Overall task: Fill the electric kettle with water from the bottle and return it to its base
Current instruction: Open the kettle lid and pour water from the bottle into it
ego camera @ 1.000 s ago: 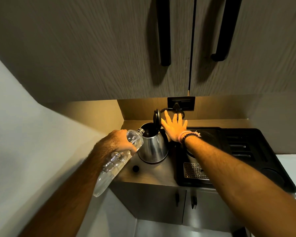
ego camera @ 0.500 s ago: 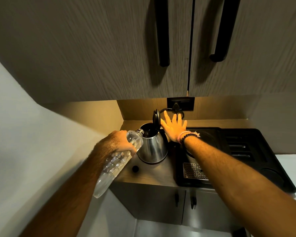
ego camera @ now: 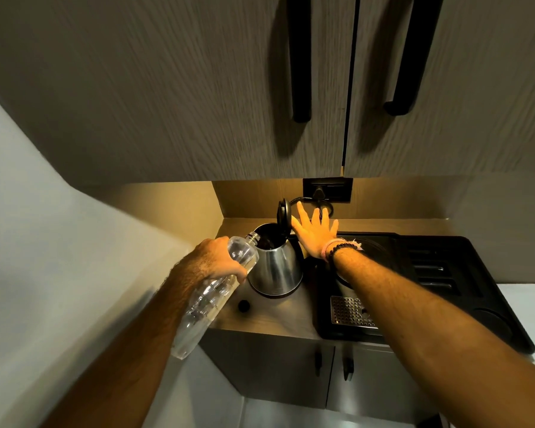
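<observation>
A steel electric kettle (ego camera: 277, 268) stands on the small counter, its black lid (ego camera: 283, 213) flipped upright. My left hand (ego camera: 212, 262) grips a clear plastic bottle (ego camera: 212, 299), tilted so its uncapped mouth reaches over the kettle's opening. My right hand (ego camera: 315, 231) is held flat with fingers spread just right of the lid, by the kettle's handle side, holding nothing. The kettle's handle is hidden behind that hand. A small black bottle cap (ego camera: 243, 305) lies on the counter in front of the kettle.
A black tray (ego camera: 464, 273) with a coffee machine and its perforated drip grille (ego camera: 349, 310) fills the counter's right side. A wall socket (ego camera: 327, 189) with a plugged cord sits behind. Cabinet doors with long black handles (ego camera: 300, 57) hang close overhead. A wall closes the left.
Hardly anything differs: the bottle stays tilted into the kettle and my right hand stays spread beside the lid. The view has shifted very slightly.
</observation>
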